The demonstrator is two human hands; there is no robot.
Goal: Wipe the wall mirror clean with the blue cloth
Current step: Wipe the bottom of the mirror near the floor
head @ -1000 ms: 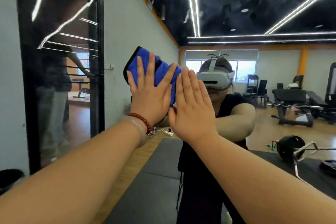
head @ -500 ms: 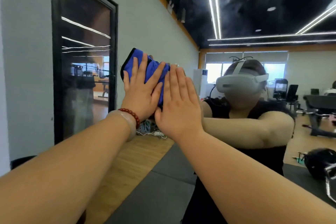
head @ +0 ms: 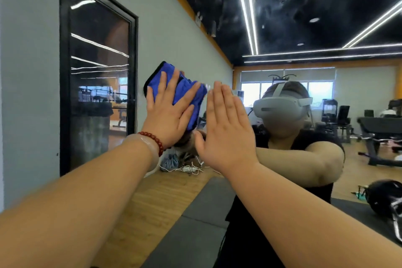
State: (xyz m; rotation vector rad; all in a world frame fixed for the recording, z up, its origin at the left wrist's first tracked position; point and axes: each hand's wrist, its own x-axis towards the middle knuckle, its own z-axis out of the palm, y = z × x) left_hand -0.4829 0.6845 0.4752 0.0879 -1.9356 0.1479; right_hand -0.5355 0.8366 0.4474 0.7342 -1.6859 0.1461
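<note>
Head view: left hand [head: 171, 117], fingers spread flat, pressing folded blue cloth [head: 176, 88] with black edge against large wall mirror [head: 282, 28], right hand [head: 228, 130] flat, fingers straight and together, just beside cloth, hands side by side, red bead bracelet [head: 153, 140] on left wrist.

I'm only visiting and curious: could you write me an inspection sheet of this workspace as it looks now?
Surface: wall mirror fills the view, reflecting the person and a gym room.
Job's things: blue cloth, bunched, pressed on the glass.
Clutter: dark round object on the floor mat, lower right.
Grippers: left hand flat on the cloth, fingers spread; right hand flat beside it, fingers straight, holding nothing.
Cables: white cables tangled on the wooden floor, in reflection.
Surroundings: dark-framed glass door, gym machines, ceiling light strips.
</note>
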